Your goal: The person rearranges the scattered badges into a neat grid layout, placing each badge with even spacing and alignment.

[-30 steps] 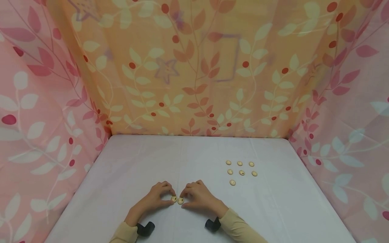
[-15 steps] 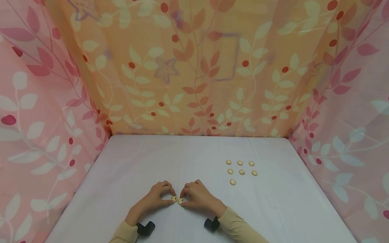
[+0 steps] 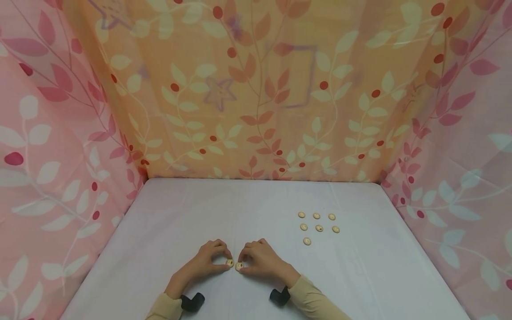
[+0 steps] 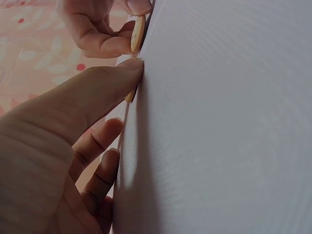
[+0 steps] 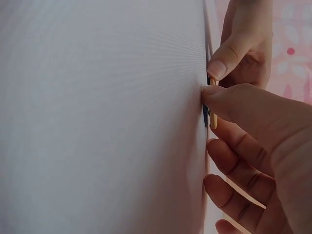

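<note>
My left hand point(image 3: 206, 258) pinches a small round pale-yellow disc point(image 3: 230, 263) with dark markings between thumb and forefinger, low over the white table. Right beside it, a second disc point(image 3: 239, 266) of the same kind sits between the thumb and forefinger of my right hand point(image 3: 260, 258). A narrow gap separates the two discs. In the left wrist view, my left thumb point(image 4: 129, 68) covers most of its disc, and the right hand's disc point(image 4: 138, 34) shows edge-on, slightly tilted. The right wrist view shows the right thumb point(image 5: 219, 97) across its disc point(image 5: 213, 119).
Several similar discs point(image 3: 319, 228) lie in loose rows on the white table point(image 3: 180, 209), right of the hands. Patterned cloth point(image 3: 256, 133) walls the table at the back and both sides. Dark wrist devices point(image 3: 193, 302) sit near both sleeves.
My right thumb has closed in on the near edge of its disc, and that disc has shifted very slightly. The left hand and the rows of discs stay as they were.
</note>
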### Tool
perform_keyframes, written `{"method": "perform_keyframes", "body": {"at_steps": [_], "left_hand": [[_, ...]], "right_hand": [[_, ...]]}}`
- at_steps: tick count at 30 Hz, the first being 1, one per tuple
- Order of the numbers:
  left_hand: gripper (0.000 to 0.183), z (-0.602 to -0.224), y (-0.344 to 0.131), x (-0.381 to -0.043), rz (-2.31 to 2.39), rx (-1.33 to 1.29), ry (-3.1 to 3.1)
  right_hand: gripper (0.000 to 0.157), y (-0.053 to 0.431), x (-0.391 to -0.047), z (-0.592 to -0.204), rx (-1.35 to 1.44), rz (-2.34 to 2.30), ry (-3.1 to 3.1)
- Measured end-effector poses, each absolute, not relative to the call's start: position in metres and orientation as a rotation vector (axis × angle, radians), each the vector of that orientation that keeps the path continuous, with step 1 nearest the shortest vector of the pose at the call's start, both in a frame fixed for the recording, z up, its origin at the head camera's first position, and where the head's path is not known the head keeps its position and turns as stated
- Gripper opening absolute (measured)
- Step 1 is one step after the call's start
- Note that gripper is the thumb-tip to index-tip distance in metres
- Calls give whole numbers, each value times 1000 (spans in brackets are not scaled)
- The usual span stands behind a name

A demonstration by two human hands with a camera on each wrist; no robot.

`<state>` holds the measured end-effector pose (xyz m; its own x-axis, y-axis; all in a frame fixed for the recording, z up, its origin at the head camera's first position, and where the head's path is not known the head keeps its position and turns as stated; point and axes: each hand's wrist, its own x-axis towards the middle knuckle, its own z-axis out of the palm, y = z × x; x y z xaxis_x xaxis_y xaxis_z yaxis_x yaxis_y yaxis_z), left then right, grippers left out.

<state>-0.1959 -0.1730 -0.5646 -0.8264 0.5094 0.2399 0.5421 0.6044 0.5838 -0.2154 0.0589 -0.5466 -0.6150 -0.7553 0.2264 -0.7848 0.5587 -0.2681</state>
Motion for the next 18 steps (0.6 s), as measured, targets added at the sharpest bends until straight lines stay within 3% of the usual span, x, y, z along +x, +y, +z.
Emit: {"method": "perform_keyframes", "body": {"at_steps": [18], "left_hand": [[20, -563, -172, -195, -1024, -859, -2823]], "right_hand": [[20, 76, -218, -545, 1221, 633, -2726]]}}
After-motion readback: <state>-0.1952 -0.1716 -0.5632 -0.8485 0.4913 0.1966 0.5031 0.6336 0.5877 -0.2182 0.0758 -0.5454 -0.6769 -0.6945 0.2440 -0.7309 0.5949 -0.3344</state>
